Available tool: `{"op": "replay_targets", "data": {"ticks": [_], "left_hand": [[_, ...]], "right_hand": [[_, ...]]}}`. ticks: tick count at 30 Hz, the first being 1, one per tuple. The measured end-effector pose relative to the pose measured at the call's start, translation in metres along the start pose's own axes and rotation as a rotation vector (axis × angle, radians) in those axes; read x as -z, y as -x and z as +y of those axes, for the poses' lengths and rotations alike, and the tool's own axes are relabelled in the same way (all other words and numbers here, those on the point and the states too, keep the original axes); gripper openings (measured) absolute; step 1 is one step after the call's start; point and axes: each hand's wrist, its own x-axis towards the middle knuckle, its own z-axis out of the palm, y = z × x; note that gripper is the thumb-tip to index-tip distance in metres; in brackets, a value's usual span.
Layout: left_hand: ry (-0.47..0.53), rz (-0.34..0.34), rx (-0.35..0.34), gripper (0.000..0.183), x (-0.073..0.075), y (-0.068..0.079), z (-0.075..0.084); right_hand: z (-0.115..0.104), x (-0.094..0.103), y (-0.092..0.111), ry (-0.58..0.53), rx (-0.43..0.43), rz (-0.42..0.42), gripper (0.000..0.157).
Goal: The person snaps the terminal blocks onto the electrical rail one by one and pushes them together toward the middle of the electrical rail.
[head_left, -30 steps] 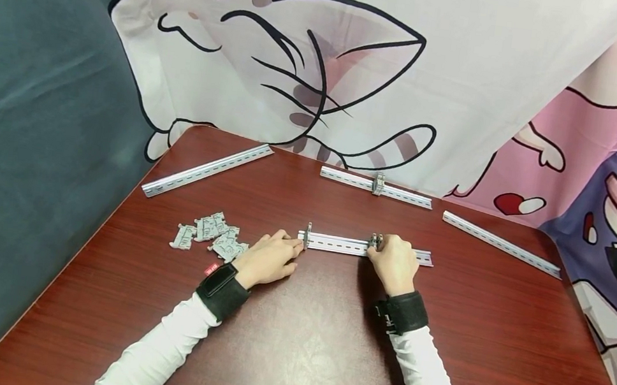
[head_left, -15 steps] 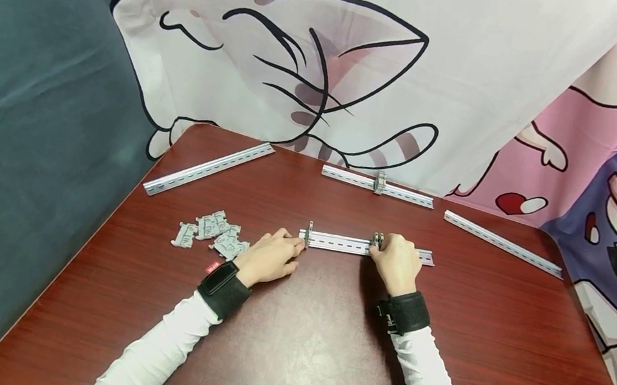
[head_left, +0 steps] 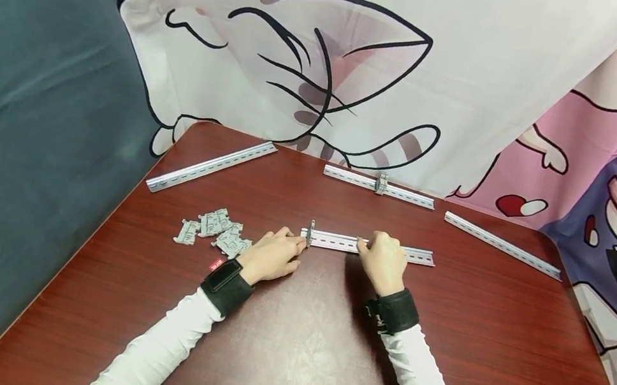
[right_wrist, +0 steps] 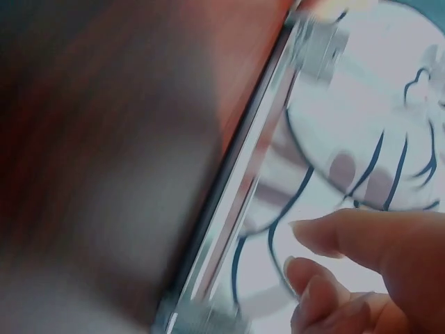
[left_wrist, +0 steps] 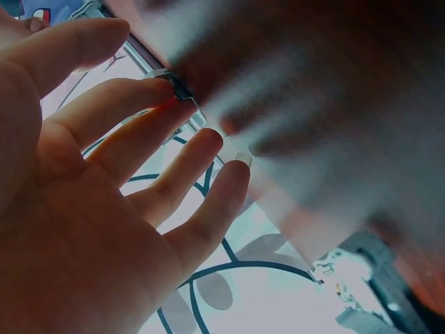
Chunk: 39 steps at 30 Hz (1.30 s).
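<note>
Fingers relaxed, left hand (head_left: 273,256) meets the nine-o'clock end of a slotted rail (head_left: 334,239) (light, stiff, I'd judge; grip its edges); right hand (head_left: 384,259), loosely curled, looks empty.

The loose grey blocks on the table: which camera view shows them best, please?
The head view: it shows the loose grey blocks as a group, lying left of the left hand. The left wrist view catches only some, close up but overbright, at its lower right. The right wrist view shows none of them.
</note>
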Motion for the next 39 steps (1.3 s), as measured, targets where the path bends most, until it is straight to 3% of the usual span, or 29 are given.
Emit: {"op": "replay_targets", "data": {"ticks": [8,16,27,39], "left_hand": [[-0.021,-0.001,0.008,0.029,0.0,0.0,0.005],[-0.019,0.002,0.024,0.013,-0.004,-0.002,0.01],[-0.054,0.026,0.009,0.014,0.002,0.001,0.006],[-0.085,0.046,0.042,0.012,0.001,0.005,0.004]], "right_hand": [[-0.045,-0.022,-0.002,-0.116,0.116,-0.143,0.037],[-0.066,-0.033,-0.003,-0.072,0.091,-0.214,0.035],[-0.078,-0.036,-0.006,-0.026,0.093,-0.166,0.038],[-0.083,-0.039,-0.005,-0.037,0.097,-0.142,0.036]]}}
